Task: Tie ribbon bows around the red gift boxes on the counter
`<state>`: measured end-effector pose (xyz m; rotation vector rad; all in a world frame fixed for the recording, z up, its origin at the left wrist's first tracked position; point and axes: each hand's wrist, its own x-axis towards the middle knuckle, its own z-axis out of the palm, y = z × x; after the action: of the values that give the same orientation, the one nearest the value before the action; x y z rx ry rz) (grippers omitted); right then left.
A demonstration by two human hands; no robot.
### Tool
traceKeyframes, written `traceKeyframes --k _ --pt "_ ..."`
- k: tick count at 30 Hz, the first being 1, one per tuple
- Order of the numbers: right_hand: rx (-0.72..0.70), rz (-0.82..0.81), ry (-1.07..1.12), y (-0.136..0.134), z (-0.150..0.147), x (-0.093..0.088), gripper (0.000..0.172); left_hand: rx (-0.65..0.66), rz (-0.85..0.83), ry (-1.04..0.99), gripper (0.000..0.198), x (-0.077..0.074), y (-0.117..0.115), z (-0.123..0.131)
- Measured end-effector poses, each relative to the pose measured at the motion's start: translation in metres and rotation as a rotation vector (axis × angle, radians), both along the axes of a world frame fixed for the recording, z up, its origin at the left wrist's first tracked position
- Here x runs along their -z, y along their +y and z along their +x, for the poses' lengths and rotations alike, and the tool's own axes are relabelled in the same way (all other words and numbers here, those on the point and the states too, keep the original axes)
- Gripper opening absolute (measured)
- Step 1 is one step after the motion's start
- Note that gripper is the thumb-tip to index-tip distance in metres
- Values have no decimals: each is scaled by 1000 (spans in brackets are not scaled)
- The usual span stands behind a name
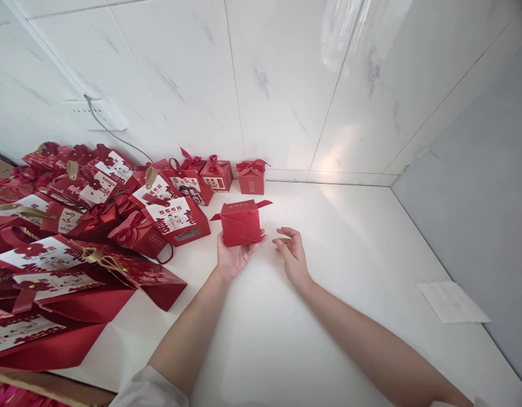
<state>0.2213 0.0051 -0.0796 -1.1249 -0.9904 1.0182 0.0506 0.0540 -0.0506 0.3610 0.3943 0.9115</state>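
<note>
A small red gift box [241, 225] rests tilted in my left hand [235, 257], its folded bottom flaps turned toward me. Red ribbon ends stick out on both sides of it. My left fingers curl round its lower side, partly hidden behind it. Just to the right, my right hand [292, 249] hovers apart from the box, fingers bent and spread, with nothing between them. Beyond the held box, a red box with a ribbon bow [251, 178] stands upright by the wall. A printed red gift box [176, 219] with a white front lies left of my left hand.
Many red gift boxes and bags [91, 237] crowd the left of the white table [277, 339]. Tiled wall [281, 85] closes off the back, with a cable [112, 131] running down it. A white card-like piece [453, 302] is at the right edge, beside a grey surface [477, 169].
</note>
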Motion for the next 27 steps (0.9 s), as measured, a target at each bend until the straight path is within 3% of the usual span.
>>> traceKeyframes --k 18,27 --pt "-29 -31 43 2 1 0 27 -3 48 170 73 -1 0 2" --pt "-15 43 -2 -3 2 -10 39 -346 244 333 34 11 -3 10"
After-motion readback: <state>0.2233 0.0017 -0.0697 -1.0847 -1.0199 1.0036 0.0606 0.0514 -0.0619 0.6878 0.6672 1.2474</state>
